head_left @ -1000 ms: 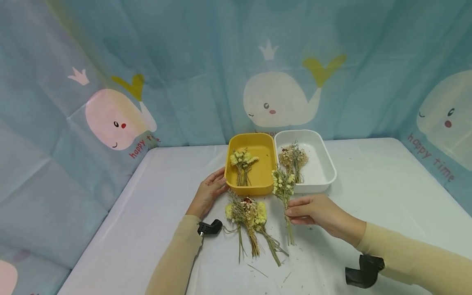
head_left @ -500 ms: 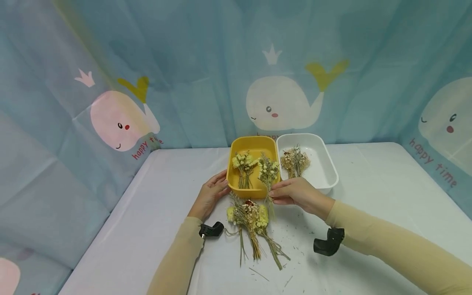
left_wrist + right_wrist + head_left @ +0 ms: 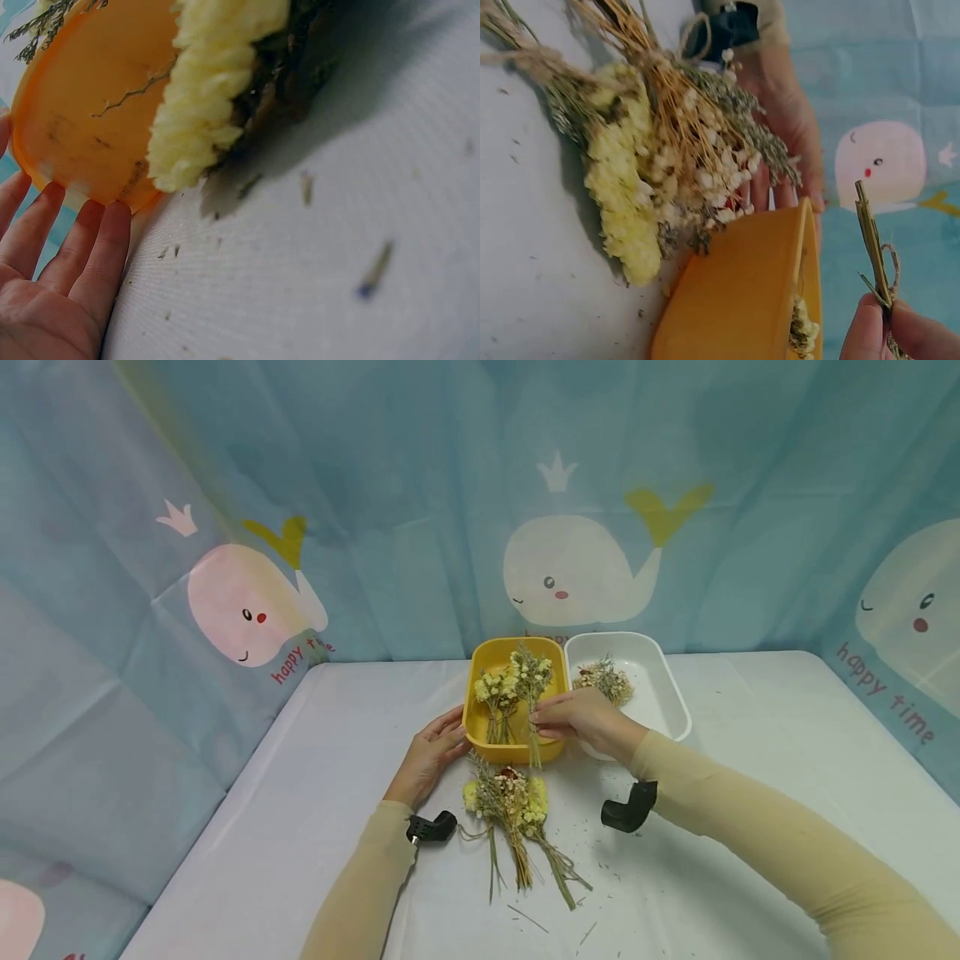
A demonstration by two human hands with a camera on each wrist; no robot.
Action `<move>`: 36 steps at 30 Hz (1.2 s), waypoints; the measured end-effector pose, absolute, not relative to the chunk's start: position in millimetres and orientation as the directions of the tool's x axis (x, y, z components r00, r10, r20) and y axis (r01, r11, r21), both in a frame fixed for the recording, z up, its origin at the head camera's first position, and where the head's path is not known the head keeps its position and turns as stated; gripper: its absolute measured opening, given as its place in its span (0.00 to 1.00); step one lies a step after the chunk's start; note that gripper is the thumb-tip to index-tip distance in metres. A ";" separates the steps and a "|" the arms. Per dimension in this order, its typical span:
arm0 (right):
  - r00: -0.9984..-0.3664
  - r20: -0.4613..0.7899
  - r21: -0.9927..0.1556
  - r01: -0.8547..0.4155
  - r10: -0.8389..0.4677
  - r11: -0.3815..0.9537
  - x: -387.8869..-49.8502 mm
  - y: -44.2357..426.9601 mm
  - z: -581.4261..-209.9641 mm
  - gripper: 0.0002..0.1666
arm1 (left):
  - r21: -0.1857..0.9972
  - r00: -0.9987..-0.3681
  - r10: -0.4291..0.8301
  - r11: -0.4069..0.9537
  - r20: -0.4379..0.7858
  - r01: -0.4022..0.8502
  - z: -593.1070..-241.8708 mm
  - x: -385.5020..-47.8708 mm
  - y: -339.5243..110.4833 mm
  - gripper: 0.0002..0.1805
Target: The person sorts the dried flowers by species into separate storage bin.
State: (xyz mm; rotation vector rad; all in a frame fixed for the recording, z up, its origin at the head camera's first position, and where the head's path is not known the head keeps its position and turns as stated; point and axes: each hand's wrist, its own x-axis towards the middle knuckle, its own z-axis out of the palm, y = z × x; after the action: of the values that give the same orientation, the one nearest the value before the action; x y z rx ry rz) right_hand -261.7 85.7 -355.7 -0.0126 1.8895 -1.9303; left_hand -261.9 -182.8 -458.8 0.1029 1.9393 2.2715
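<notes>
My right hand [image 3: 581,717] pinches the stems of a small bunch of dried flowers [image 3: 531,672], pale yellow with grey-green sprigs, over the right part of the yellow tray [image 3: 517,753]. The right wrist view shows thumb and finger on the tied stems [image 3: 871,240]. My left hand [image 3: 429,756] rests against the yellow tray's left side; in the left wrist view its fingers [image 3: 97,244] lie extended along the tray wall. Another yellow bunch [image 3: 491,689] lies in that tray, its right side partly behind the held one.
Right of the yellow tray stands a white tray [image 3: 667,693] holding a beige dried bunch [image 3: 606,681], partly hidden by my right hand. Several tied bunches [image 3: 513,810] lie in front of the yellow tray. Loose stem bits [image 3: 527,918] are scattered on the white table [image 3: 300,827].
My right hand has carried the bunch leftward and away from me, from in front of the white tray to over the yellow tray. The left hand keeps its place on the tray.
</notes>
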 end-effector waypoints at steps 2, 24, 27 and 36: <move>-0.907 -0.293 -0.955 0.291 -0.302 0.053 -265.7 83.3 -355.5 0.22 | 0.986 -0.986 0.162 -0.155 -0.044 -0.070 -458.9 -261.7 -182.8 0.28; -0.937 -0.302 -0.951 0.286 -0.173 0.115 -302.6 50.8 -363.4 0.19 | 0.986 -0.984 0.178 -0.157 -0.024 -0.052 -460.4 -261.2 -184.1 0.28; -0.941 -0.299 -0.951 0.281 -0.156 0.129 -304.3 45.8 -368.4 0.19 | 0.987 -0.984 0.178 -0.154 -0.024 -0.052 -460.8 -261.0 -184.6 0.29; -0.973 -0.201 -0.963 0.176 -0.110 0.206 -304.7 35.0 -380.1 0.09 | 0.987 -0.983 0.181 -0.150 -0.027 -0.055 -458.7 -260.4 -184.0 0.29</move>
State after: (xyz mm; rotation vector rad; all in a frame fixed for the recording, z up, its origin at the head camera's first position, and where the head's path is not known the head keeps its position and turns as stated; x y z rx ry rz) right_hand -304.7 35.0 -380.1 0.0630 2.2537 -1.8465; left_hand -260.4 -184.0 -458.7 0.1458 1.9376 2.2665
